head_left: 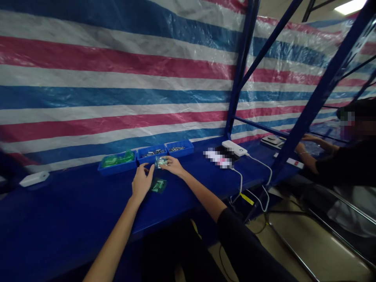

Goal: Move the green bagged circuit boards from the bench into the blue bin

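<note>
My right hand (pixel 174 165) pinches the edge of a small clear plastic bag (pixel 160 161) with small shiny pieces inside, held just in front of the blue bins. To its left is my left hand (pixel 142 181), fingers curved and apart, with nothing visible in it; the thumb comes near the bag. A second small greenish clear bag (pixel 159 185) with pale pieces in it lies flat on the blue table (pixel 117 211), between my hands and nearer to me. Fine detail of the pieces is too small to tell.
Along the back stand a blue bin of green plastic bags (pixel 119 158) and two blue bins (pixel 151 152) (pixel 179 148) of small metal parts. A white power bank (pixel 234 148), cables and a phone lie right. A white device (pixel 34 179) is far left. A blue post (pixel 320 90) and another person (pixel 346 156) are right.
</note>
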The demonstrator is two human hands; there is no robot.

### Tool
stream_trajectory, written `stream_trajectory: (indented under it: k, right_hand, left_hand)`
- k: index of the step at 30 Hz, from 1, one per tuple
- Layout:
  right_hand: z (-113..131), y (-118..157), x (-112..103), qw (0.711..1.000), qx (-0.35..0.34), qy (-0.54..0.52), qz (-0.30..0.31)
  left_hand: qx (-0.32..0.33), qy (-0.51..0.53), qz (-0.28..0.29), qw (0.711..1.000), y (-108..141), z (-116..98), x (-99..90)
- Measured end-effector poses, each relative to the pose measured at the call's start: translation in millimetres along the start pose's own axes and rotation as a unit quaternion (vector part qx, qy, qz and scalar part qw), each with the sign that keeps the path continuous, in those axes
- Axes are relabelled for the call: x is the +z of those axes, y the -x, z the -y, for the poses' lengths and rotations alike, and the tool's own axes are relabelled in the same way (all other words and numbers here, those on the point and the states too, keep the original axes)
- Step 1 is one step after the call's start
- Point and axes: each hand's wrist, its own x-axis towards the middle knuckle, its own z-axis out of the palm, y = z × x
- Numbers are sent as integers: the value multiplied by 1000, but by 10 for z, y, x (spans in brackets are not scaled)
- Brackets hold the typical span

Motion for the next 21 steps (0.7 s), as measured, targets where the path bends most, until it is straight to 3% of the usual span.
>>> stream_trajectory:
  k: [3,5,11,16,21]
  right_hand:
    - [16,41,25,999,-29,24,31]
    - [19,63,33,997,-51,44,50]
    - [54,120,-32,984,-143,102,44]
    - [95,175,-18,978,-147,141,42]
    - [147,210,71,993,-77,88,8]
  left_hand:
    - [19,131,-29,991,-81,95,20]
    - [62,163,-50,983,-88,122,12]
    - [178,70,-52,980,-6,133,-16]
    - [177,17,-55,983,41,187,12]
    - [127,120,-74,982,44,234,32]
